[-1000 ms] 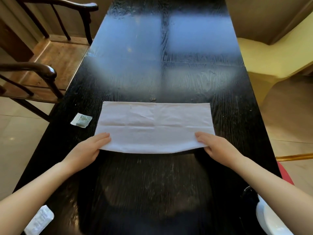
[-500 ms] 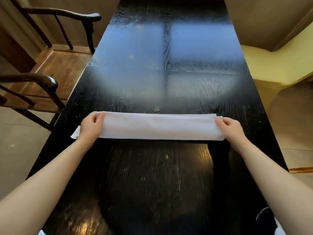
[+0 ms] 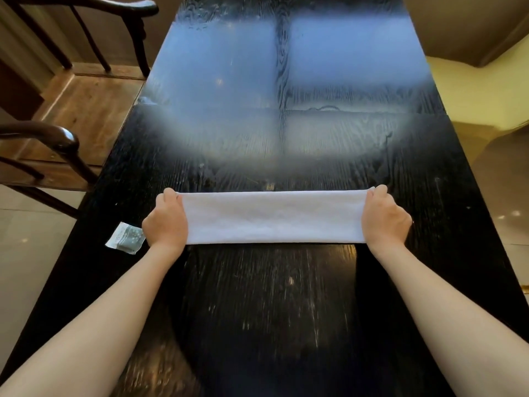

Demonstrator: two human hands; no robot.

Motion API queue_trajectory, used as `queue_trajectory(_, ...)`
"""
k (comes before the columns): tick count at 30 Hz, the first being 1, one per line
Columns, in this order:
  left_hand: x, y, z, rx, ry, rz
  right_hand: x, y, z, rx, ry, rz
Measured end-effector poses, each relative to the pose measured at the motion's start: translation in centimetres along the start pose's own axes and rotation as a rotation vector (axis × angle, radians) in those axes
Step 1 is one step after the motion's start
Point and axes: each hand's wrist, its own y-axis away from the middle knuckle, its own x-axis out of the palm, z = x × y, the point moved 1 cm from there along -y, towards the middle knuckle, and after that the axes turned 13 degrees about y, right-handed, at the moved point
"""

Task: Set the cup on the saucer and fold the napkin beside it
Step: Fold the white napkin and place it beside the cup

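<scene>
A white napkin (image 3: 273, 217) lies on the black table (image 3: 286, 310) as a long narrow strip, folded lengthwise, its far edge straight and level. My left hand (image 3: 167, 222) grips the strip's left end with fingers curled over the far edge. My right hand (image 3: 385, 219) grips the right end the same way. Neither cup nor saucer shows in this view.
A small clear wrapper (image 3: 124, 238) lies by the table's left edge, just left of my left hand. Two dark wooden chairs (image 3: 60, 138) stand along the left side. A pale yellow seat (image 3: 475, 90) sits at the right. The far tabletop reflects a bright window.
The napkin's near edge was lifted and carried away from me onto the far edge, halving its width. Both hands moved forward with it and now hold the strip's ends.
</scene>
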Motion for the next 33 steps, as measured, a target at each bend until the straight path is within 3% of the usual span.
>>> queue_trajectory(5, -1.0, -0.4, -0.8, -0.021, -0.048, 0.025, -1.4, -0.2, 0.5, -0.01, 0.065, -0.022)
queue_trajectory(7, -1.2, 0.0, -2.6, 0.086, -0.017, -0.025, -2.5, -0.5, 2.6, -0.082, 0.026, -0.066)
queue_trajectory(9, -0.2, 1.7, -5.6, 0.276, 0.057, 0.047, -3.8, 0.8, 7.0, -0.345, -0.186, -0.08)
queue_trajectory(10, 0.7, 3.0, -7.0, 0.329, 0.071, 0.134, -4.1, 2.0, 9.4, -0.509, -0.262, 0.0)
queue_trajectory(13, 3.0, 5.0, -7.4, 0.231, 0.018, 0.325, -2.9, 5.4, 13.7, -0.769, -0.211, 0.258)
queue_trajectory(21, 2.0, 3.4, -1.4, 0.236, -0.048, 0.403, -0.8, 5.4, 11.0, -0.77, -0.067, 0.248)
queue_trajectory(33, 0.6, 2.5, 0.8, 0.28, -0.125, 0.417, 0.8, 2.4, -0.1, -0.551, 0.009, 0.32)
